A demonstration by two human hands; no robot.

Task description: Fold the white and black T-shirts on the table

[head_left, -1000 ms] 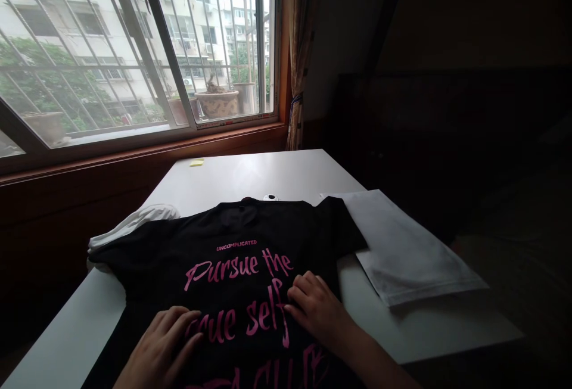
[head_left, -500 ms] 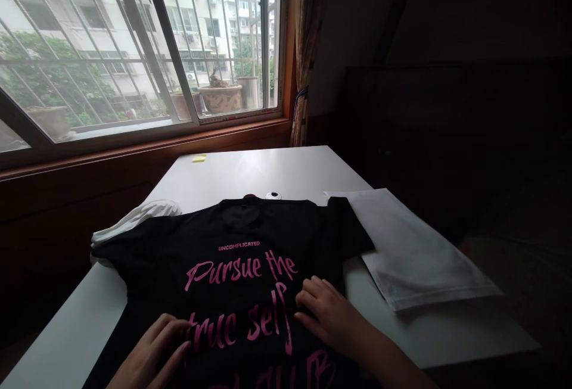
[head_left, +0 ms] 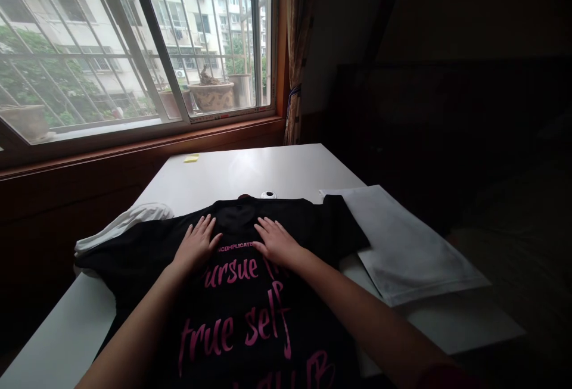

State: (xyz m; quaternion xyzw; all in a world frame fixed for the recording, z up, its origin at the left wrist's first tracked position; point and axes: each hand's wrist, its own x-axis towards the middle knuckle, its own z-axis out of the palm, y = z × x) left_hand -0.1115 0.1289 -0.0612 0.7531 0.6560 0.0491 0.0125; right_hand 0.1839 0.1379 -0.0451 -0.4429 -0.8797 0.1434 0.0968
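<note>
One black, pink-lettered shirt (head_left: 232, 305) lies outspread — left hand (head_left: 195, 247) and right hand (head_left: 279, 245) atop, each grip splayed, empty.

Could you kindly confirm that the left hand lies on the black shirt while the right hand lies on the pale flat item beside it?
Not quite: the right hand also lies on the black shirt, apart from the pale flat item, as the head view shows. The left hand is as you say.

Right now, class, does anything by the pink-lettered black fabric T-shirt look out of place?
Slightly untidy: a flat, whitish sheet overhangs the right edge of the white table, and crumpled white cloth pokes from under one sleeve of the T-shirt.
</note>
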